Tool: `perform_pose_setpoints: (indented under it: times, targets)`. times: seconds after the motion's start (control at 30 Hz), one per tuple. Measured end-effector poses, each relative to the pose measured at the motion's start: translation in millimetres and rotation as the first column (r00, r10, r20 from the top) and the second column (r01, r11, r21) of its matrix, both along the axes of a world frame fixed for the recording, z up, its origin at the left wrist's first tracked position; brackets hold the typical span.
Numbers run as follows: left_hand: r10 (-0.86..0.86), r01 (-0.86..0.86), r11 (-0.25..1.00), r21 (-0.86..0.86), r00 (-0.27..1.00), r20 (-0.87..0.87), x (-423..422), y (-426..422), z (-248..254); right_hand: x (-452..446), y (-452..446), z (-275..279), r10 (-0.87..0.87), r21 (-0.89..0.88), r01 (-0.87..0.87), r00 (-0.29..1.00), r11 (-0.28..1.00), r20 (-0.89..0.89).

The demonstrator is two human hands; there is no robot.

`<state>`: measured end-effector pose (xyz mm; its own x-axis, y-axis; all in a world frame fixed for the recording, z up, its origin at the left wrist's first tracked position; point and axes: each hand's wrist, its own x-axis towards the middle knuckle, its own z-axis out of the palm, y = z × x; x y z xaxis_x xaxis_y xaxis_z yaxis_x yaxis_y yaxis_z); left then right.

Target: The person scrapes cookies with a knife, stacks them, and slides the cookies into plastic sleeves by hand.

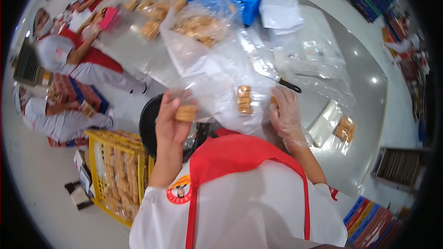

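My left hand (pixel 171 119) grips a clear plastic bag (pixel 201 93), with a golden-brown piece of bread (pixel 186 113) at its fingers. Whether that piece lies inside the bag I cannot tell. A clear plastic glove covers my right hand (pixel 287 116), whose curled fingers close on another small piece of bread (pixel 274 101), mostly hidden. Between both hands, a short stack of bread pieces (pixel 244 100) lies on white plastic sheeting (pixel 217 71). Close to my right fingertips is the black handle of a knife (pixel 290 85), its broad blade pointing away.
Farther back are a large open bag of bread (pixel 198 30) and a blue crate (pixel 251 0). Stacked clear bags (pixel 307 41) and packed bread (pixel 345 129) lie rightward. A black bin (pixel 150 120) and yellow bread crate (pixel 115 133) stand left. Co-workers (pixel 69 50) stand at left.
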<state>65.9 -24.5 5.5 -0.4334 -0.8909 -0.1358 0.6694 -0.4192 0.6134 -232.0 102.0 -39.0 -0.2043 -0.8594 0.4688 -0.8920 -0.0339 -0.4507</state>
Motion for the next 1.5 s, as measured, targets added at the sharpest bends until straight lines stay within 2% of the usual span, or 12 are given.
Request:
perform_pose_setpoints:
  times: [0.07,0.2,0.3,0.4,0.53,0.67,0.9,1.03,1.13,1.23,1.33,1.5]
  targets:
    - [-0.015,0.017,0.999,0.051,0.999,-0.038,-2,3,5,4,6,-13,-0.008,0.172,0.015,0.999,0.985,-0.041]
    - [-0.018,0.016,0.999,-0.042,0.998,-0.055,-5,5,7,1,8,-38,0.014,0.222,0.003,0.997,0.975,-0.075]
    - [-0.052,0.068,0.994,0.083,0.982,-0.180,-2,5,5,0,7,-29,0.037,0.169,-0.018,0.993,0.985,-0.113]
    - [-0.122,0.194,0.969,0.150,0.911,-0.394,0,2,-1,-1,4,-37,0.006,0.305,0.031,0.993,0.952,-0.120]
    - [-0.152,0.318,0.924,0.214,0.816,-0.559,-2,1,7,0,5,-52,-0.170,0.200,0.140,0.976,0.970,0.138]
    - [-0.228,0.466,0.873,0.146,0.653,-0.722,-4,-1,22,-2,10,-46,-0.228,0.235,0.153,0.913,0.960,0.339]
    - [-0.320,0.553,0.833,-0.007,0.471,-0.822,-8,-3,48,2,15,-38,-0.295,0.291,0.217,0.920,0.932,0.258]
    - [-0.425,0.597,0.784,-0.167,0.320,-0.847,-14,-7,54,-1,17,-49,-0.349,0.230,0.280,0.863,0.932,0.366]
    - [-0.490,0.605,0.752,-0.261,0.249,-0.835,-17,-10,60,1,17,-62,-0.272,0.036,0.302,0.792,0.953,0.546]
    - [-0.534,0.614,0.728,-0.305,0.228,-0.814,-19,-9,63,-3,22,-35,-0.316,0.308,0.234,0.915,0.922,0.252]
    - [-0.545,0.614,0.737,-0.284,0.291,-0.787,-18,-7,63,-3,25,-28,-0.304,0.177,0.272,0.934,0.946,0.188]
    - [-0.590,0.634,0.715,-0.296,0.319,-0.742,-18,-3,56,-12,18,-21,-0.237,0.375,0.162,0.958,0.913,0.162]
